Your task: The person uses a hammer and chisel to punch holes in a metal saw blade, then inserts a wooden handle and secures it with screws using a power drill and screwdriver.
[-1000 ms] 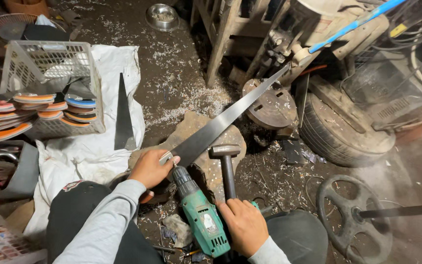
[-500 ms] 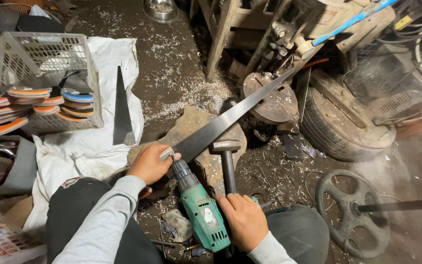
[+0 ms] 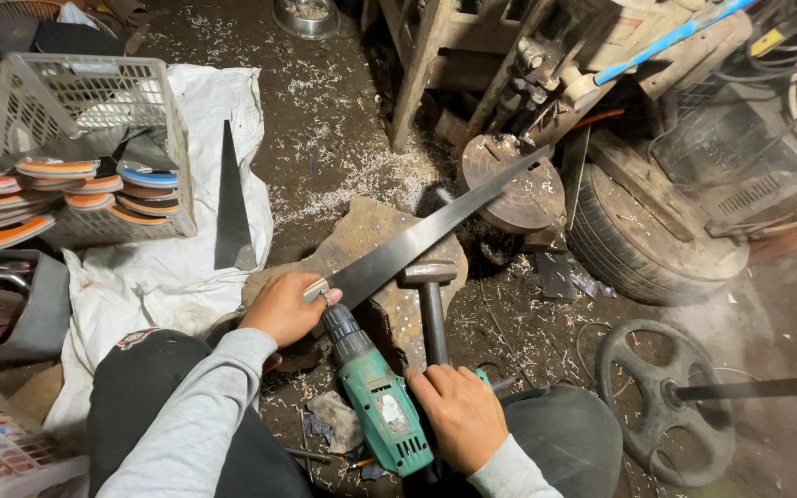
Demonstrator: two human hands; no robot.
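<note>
My left hand [image 3: 283, 309] grips the near end of a long dark saw blade [image 3: 426, 232], which slants up to the right across a flat stone [image 3: 375, 242]. A green power drill [image 3: 380, 406] has its chuck at the blade's near end, just beside my left fingers. My right hand [image 3: 461, 415] rests on the drill's rear, at the foot of a hammer handle. The hammer [image 3: 430, 304] lies on the stone with its head close under the blade.
A second blade [image 3: 230, 205] lies on a white sack [image 3: 154, 277]. A white plastic basket [image 3: 80, 120] and stacked orange-and-blue handles [image 3: 57, 189] sit at left. A tyre [image 3: 643, 244], a metal wheel [image 3: 666, 401] and machinery stand at right. Metal shavings litter the floor.
The view has shifted slightly downward. Hands, drill and blade hold nearly the same position.
</note>
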